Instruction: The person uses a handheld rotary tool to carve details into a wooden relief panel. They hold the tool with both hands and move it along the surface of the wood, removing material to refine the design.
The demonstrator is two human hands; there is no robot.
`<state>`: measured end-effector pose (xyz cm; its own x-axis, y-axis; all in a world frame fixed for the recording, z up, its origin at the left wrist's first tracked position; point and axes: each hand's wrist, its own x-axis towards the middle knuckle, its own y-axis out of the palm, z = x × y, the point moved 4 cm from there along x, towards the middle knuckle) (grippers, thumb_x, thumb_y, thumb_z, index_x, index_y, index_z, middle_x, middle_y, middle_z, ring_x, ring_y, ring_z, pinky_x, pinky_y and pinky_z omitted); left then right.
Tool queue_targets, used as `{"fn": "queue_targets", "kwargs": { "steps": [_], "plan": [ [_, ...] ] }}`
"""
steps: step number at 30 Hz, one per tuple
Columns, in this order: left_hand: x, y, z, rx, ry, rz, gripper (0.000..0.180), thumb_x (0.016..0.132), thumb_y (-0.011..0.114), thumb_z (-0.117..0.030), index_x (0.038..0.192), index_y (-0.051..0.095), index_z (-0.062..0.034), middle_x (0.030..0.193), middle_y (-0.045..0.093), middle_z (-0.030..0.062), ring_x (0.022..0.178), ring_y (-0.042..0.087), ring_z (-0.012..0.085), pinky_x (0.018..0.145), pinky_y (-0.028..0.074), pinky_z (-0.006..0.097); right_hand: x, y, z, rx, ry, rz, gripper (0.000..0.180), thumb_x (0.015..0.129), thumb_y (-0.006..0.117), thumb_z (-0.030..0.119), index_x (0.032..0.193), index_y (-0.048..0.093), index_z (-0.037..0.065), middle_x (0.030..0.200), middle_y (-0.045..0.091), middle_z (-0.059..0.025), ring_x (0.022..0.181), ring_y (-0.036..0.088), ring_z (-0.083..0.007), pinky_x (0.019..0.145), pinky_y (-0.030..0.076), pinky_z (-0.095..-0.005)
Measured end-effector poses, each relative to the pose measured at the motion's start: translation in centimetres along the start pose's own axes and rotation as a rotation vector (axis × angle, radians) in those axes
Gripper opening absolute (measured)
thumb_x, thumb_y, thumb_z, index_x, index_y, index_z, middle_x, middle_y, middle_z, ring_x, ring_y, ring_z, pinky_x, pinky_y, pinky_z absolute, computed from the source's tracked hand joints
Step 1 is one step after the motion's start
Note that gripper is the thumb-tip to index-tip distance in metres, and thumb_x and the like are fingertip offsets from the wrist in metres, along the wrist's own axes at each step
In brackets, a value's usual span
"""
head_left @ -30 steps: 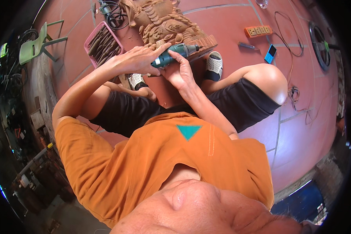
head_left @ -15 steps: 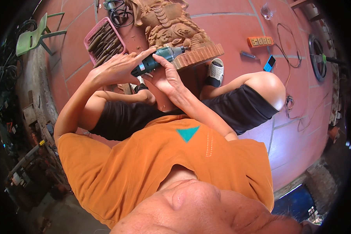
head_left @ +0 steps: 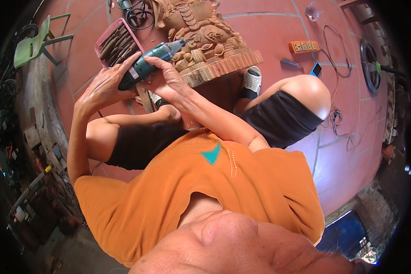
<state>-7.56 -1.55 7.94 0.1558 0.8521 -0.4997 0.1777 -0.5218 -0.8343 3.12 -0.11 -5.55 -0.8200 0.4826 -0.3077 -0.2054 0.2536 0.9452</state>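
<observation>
Both my hands hold a green and black rotary tool (head_left: 156, 61), its narrow metal nose pointing up and to the right. My left hand (head_left: 106, 86) is wrapped about the black rear end. Closer to the nose, my right hand (head_left: 165, 78) grips the body, thumb along its top. Beyond the tool stands a brown wood carving (head_left: 208, 39) with coin shapes and curls in relief, on a thick ridged base. The nose overlaps the carving in view; I cannot tell whether its tip touches the wood.
Left of the carving, a pink basket (head_left: 97, 46) holds several carving tools, with cables behind it. A green chair (head_left: 29, 51) stands far left. To the right, an orange power strip (head_left: 303, 46), a blue phone (head_left: 316, 69), a glass (head_left: 312, 13) and a cord lie on red tiles.
My hands have carried the rotary tool to the left, and its nose now points more steeply away from me. The carving stays in place.
</observation>
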Motion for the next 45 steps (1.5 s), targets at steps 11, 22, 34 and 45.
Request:
{"fn": "queue_targets", "kwargs": {
  "steps": [11, 22, 34, 45],
  "plan": [
    [1.1, 0.5, -1.5, 0.075, 0.051, -0.084, 0.094, 0.073, 0.078, -0.023, 0.153, 0.029, -0.0210, 0.094, 0.061, 0.0183, 0.087, 0.063, 0.0365, 0.078, 0.048, 0.046, -0.1, 0.3, -0.4, 0.117, 0.025, 0.077, 0.028, 0.088, 0.069, 0.016, 0.114, 0.059, 0.016, 0.110, 0.066, -0.0026, 0.108, 0.062, -0.0219, 0.095, 0.048, -0.0523],
    [3.6, 0.6, -1.7, 0.106, 0.089, -0.032, 0.086, 0.079, 0.076, -0.028, 0.152, 0.031, -0.0231, 0.092, 0.062, 0.0206, 0.084, 0.065, 0.0382, 0.074, 0.050, 0.047, 1.0, -1.7, 0.7, 0.132, -0.028, 0.058, 0.029, 0.090, 0.068, 0.021, 0.115, 0.057, 0.014, 0.112, 0.064, -0.0066, 0.105, 0.063, -0.0243, 0.088, 0.055, -0.0495],
    [5.5, 0.5, -1.7, 0.116, 0.091, 0.009, 0.089, 0.075, 0.078, -0.025, 0.151, 0.033, -0.0229, 0.101, 0.064, 0.0196, 0.093, 0.065, 0.0392, 0.080, 0.051, 0.046, 0.9, -1.5, 2.1, 0.189, -0.063, 0.041, 0.033, 0.090, 0.068, 0.020, 0.119, 0.055, 0.013, 0.113, 0.063, -0.0084, 0.106, 0.063, -0.0270, 0.091, 0.054, -0.0499],
    [6.3, 0.1, -2.3, 0.115, 0.128, -0.026, 0.089, 0.071, 0.079, -0.026, 0.150, 0.038, -0.0191, 0.097, 0.066, 0.0197, 0.090, 0.066, 0.0367, 0.082, 0.049, 0.045, 1.1, -1.6, 2.7, 0.179, -0.071, 0.063, 0.032, 0.090, 0.067, 0.027, 0.117, 0.057, 0.014, 0.110, 0.064, -0.0080, 0.105, 0.063, -0.0255, 0.083, 0.056, -0.0521]
  ]
}}
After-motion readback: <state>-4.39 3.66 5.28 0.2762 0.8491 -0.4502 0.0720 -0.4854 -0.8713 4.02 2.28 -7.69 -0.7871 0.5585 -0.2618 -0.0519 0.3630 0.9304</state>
